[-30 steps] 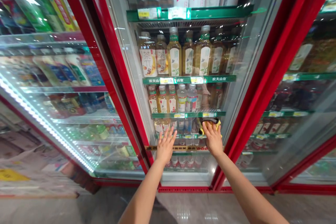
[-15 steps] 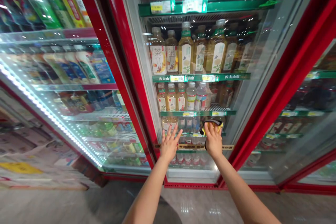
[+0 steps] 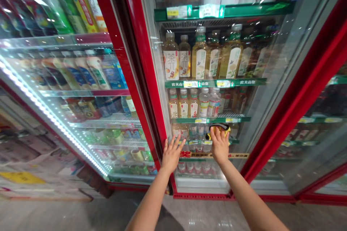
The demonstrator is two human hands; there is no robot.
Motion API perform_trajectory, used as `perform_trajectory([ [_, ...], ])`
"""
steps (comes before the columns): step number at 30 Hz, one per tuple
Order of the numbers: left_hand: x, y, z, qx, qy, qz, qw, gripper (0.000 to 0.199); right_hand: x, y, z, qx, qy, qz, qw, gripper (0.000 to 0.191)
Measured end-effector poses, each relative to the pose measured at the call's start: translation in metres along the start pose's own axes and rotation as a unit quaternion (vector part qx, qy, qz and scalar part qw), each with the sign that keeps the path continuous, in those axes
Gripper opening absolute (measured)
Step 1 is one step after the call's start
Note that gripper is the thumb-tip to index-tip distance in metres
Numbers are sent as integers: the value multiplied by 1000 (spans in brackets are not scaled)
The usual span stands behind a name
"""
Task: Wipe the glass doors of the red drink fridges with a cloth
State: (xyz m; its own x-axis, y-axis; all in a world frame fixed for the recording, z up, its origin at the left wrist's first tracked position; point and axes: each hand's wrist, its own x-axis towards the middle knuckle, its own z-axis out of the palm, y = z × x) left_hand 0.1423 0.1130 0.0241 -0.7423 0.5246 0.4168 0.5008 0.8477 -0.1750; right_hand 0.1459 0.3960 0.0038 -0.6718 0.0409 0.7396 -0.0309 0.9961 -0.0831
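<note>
Working at the glass front of an upright drinks cooler (image 3: 148, 54), a person extends both arms forward and down. A lit cooler (image 3: 117, 54) stands to the left of the centre unit.

The glass pane (image 3: 255, 130) covers green-edged shelves (image 3: 257, 82) loaded with bottles (image 3: 201, 56). A printed strip (image 3: 200, 155) crosses the lower part of the pane.

Left hand (image 3: 171, 157): fingers spread and released, holding nothing. Position: at the lower left edge of the pane, overlapping the red frame. Firm contact cannot be confirmed.

Right hand (image 3: 220, 148): fingers extended over a yellow-and-black cloth (image 3: 220, 127), not clenched into a fist. The palm side is hidden; whether the cloth is also pinched cannot be told.

Cloth location: under the right fingertips, apparently flat against the lower pane, right of its centre and above the printed strip.

Progress: judged from the hand position, wiping appears under way. No boundary between treated and untreated glass is visible, so completed and remaining areas cannot be separated. The upper pane is out of contact with the cloth.
</note>
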Motion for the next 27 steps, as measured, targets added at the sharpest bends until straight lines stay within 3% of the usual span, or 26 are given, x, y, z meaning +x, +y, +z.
perform_trajectory([
  [3, -6, -5, 3, 5, 2, 3, 1000, 87, 17, -42, 3, 8, 18, 37, 999, 77],
  [5, -11, -10, 4, 9, -3, 7, 1000, 88, 11, -62, 6, 24, -3, -19, 1000, 76],
  [7, -16, -17, 4, 13, -8, 10, 1000, 89, -6, -62, 8, 41, -30, -99, 994, 77],
  [9, -23, -25, 4, 16, -11, 9, 1000, 88, -22, -46, 8, 42, -40, -134, 989, 79],
  [13, -35, -41, 6, 10, -20, 5, 1000, 90, -15, -24, 2, 23, -7, -70, 997, 85],
  [17, -40, -45, 7, 3, -25, 9, 1000, 88, 16, -71, 1, 22, 24, -21, 999, 83],
  [20, -40, -47, 6, 4, -25, 13, 1000, 85, 13, -106, 8, 29, 2, -79, 996, 76],
  [24, -45, -56, 10, 12, -26, 24, 999, 86, -16, -98, 15, 45, -38, -185, 981, 72],
  [27, -53, -64, 18, 15, -29, 22, 999, 87, -17, -89, 15, 37, -28, -158, 986, 73],
])
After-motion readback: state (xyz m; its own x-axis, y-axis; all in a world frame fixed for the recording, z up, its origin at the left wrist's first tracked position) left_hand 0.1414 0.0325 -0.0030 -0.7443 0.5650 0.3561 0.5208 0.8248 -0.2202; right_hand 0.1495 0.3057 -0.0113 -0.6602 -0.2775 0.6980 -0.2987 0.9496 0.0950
